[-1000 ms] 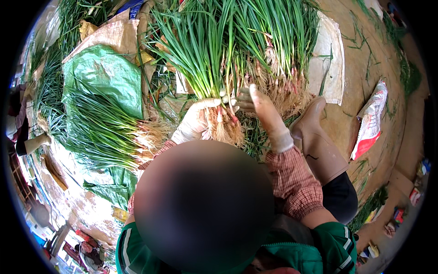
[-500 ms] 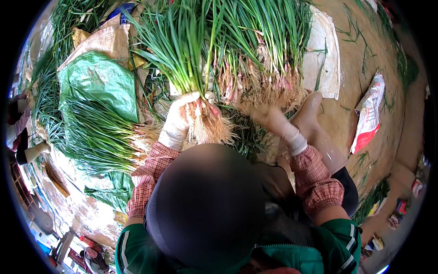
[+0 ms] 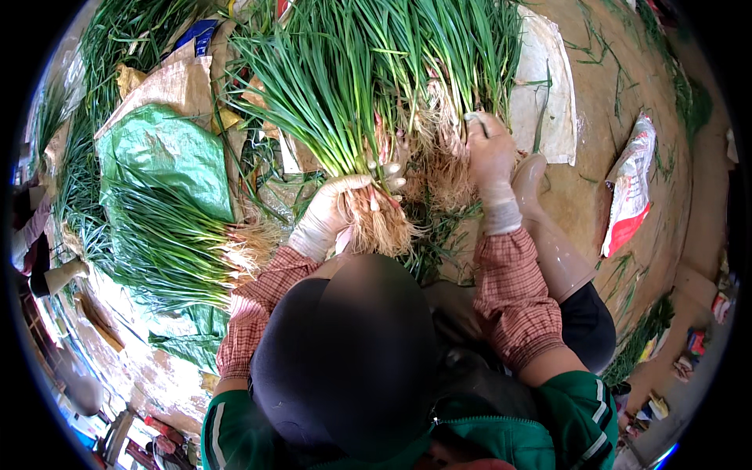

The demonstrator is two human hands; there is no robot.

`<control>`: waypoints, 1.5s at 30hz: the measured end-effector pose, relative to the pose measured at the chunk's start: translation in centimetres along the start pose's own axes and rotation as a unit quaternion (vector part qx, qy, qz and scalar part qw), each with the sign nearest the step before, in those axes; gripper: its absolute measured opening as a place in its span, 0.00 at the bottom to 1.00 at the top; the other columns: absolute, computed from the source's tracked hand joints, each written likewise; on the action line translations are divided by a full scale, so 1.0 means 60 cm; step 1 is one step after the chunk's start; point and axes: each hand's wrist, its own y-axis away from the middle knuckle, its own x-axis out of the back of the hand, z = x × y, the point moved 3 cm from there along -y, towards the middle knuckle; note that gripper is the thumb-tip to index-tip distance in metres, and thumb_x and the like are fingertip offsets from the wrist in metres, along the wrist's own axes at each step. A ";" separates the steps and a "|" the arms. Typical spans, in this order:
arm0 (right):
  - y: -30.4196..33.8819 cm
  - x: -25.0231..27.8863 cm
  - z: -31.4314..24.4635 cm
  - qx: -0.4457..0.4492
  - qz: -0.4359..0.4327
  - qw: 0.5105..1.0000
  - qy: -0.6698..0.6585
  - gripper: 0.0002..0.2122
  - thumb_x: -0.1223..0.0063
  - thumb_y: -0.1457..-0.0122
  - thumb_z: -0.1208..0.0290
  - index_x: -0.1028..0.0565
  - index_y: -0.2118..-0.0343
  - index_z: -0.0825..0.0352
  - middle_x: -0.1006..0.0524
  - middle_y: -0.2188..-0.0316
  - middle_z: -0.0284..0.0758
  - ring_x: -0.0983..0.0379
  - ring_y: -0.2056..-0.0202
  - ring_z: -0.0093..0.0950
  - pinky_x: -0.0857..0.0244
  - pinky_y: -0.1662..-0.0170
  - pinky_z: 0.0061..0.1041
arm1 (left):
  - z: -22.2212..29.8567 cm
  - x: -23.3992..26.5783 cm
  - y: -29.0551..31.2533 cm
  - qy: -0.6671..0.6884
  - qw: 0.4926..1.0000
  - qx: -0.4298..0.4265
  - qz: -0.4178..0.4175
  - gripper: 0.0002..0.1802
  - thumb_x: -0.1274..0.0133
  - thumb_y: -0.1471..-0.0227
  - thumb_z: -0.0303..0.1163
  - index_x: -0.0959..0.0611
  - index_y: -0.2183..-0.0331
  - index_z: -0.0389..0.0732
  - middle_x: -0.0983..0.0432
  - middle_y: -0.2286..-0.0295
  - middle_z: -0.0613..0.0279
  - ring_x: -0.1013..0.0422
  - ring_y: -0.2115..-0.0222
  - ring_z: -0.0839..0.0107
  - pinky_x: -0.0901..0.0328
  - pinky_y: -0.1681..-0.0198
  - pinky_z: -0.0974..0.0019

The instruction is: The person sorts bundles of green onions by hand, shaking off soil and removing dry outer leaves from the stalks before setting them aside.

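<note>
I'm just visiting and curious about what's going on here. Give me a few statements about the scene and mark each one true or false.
1. The left hand holds a bundle of leafy green plants close to its roots. True.
2. The right hand rests on the green sheet. False: it is at the root end of the larger pile.
3. The smaller pile overlaps the green sheet. True.
4. The smaller pile's roots point to the picture's left. False: they point to the right.
5. A red and white bag lies on the floor to the person's right. True.
6. The sleeves over the forearms are plain yellow. False: the sleeves are checked and reddish.
</note>
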 end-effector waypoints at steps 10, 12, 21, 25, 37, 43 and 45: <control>-0.042 -0.033 0.007 0.036 -0.040 0.989 0.136 0.15 0.50 0.41 0.58 0.24 0.64 0.67 0.24 0.58 0.43 0.25 0.67 0.33 0.31 0.63 0.35 | 0.042 0.029 -0.009 -0.069 0.996 0.008 -0.057 0.23 0.46 0.52 0.27 0.28 0.53 0.33 0.29 0.71 0.63 0.31 0.69 0.68 0.29 0.62 0.59; -0.013 -0.018 0.005 -0.012 -0.079 0.996 0.028 0.12 0.52 0.40 0.66 0.24 0.59 0.66 0.21 0.67 0.41 0.26 0.75 0.27 0.31 0.72 0.27 | 0.065 0.000 -0.039 -0.174 0.984 0.002 -0.035 0.21 0.44 0.52 0.28 0.26 0.55 0.34 0.26 0.65 0.56 0.27 0.65 0.69 0.28 0.65 0.65; 0.038 -0.017 0.030 0.027 0.002 0.986 0.164 0.11 0.54 0.40 0.68 0.27 0.60 0.69 0.24 0.72 0.43 0.25 0.71 0.35 0.31 0.69 0.34 | 0.037 0.017 -0.145 -0.337 0.938 0.036 0.070 0.16 0.40 0.55 0.29 0.20 0.62 0.34 0.22 0.65 0.54 0.26 0.67 0.65 0.30 0.62 0.60; 0.001 0.007 0.058 0.008 -0.035 0.934 0.357 0.12 0.55 0.39 0.65 0.27 0.60 0.68 0.25 0.73 0.42 0.26 0.71 0.38 0.32 0.64 0.39 | 0.033 -0.030 -0.106 -0.117 0.988 0.046 -0.088 0.22 0.45 0.52 0.33 0.25 0.56 0.32 0.24 0.66 0.54 0.26 0.66 0.63 0.27 0.63 0.52; -0.009 -0.032 0.052 -0.019 -0.086 0.960 0.267 0.13 0.57 0.37 0.59 0.27 0.64 0.64 0.24 0.72 0.39 0.27 0.75 0.33 0.32 0.70 0.33 | 0.031 -0.049 -0.078 -0.021 0.996 0.011 -0.081 0.19 0.49 0.51 0.25 0.27 0.55 0.35 0.34 0.50 0.41 0.30 0.55 0.55 0.28 0.58 0.52; 0.009 -0.009 0.039 -0.088 -0.094 0.977 -0.171 0.12 0.54 0.39 0.64 0.27 0.63 0.69 0.24 0.70 0.43 0.26 0.77 0.30 0.32 0.72 0.30 | 0.027 -0.047 -0.084 -0.025 0.995 0.009 -0.094 0.19 0.51 0.50 0.24 0.27 0.54 0.36 0.33 0.49 0.43 0.31 0.54 0.54 0.30 0.56 0.47; -0.012 -0.014 0.041 -0.040 -0.054 0.993 -0.097 0.14 0.55 0.39 0.61 0.27 0.62 0.68 0.24 0.71 0.42 0.27 0.76 0.31 0.32 0.71 0.32 | 0.025 -0.058 -0.091 -0.034 0.996 0.011 -0.080 0.19 0.51 0.50 0.24 0.27 0.54 0.36 0.33 0.50 0.44 0.31 0.54 0.54 0.30 0.55 0.47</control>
